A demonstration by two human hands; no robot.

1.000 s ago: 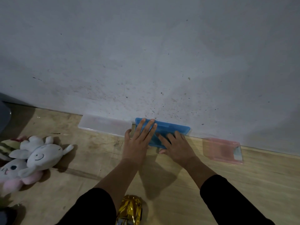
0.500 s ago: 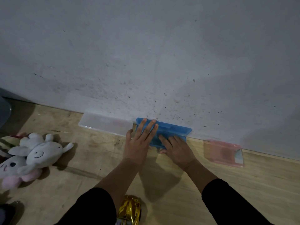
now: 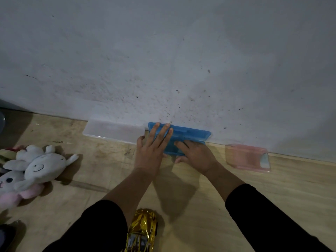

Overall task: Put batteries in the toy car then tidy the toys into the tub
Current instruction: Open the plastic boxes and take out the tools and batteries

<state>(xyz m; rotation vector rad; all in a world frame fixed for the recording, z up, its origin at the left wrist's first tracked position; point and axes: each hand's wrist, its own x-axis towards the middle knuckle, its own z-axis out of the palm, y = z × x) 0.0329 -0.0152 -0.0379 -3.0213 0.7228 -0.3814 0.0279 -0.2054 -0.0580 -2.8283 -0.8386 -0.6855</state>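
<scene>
Two hands work the blue case at twelve o'clock: the left hand lies flat, fingers straight, steadying it, while the right hand presses with fingers spread, likely to open it.

Wall: pale, speckled with dark spots low down, meeting the floor along a slanted line.
Floor: light wood-look boards, scuffed and stained towards the left.
Clear case: frosted, flat, long, lying against the wall's foot.
Pink case: translucent, flat, lying at the wall's foot well right of the clear case.
Dark object: at the far left edge, mostly cut off; cannot tell what it is.
</scene>
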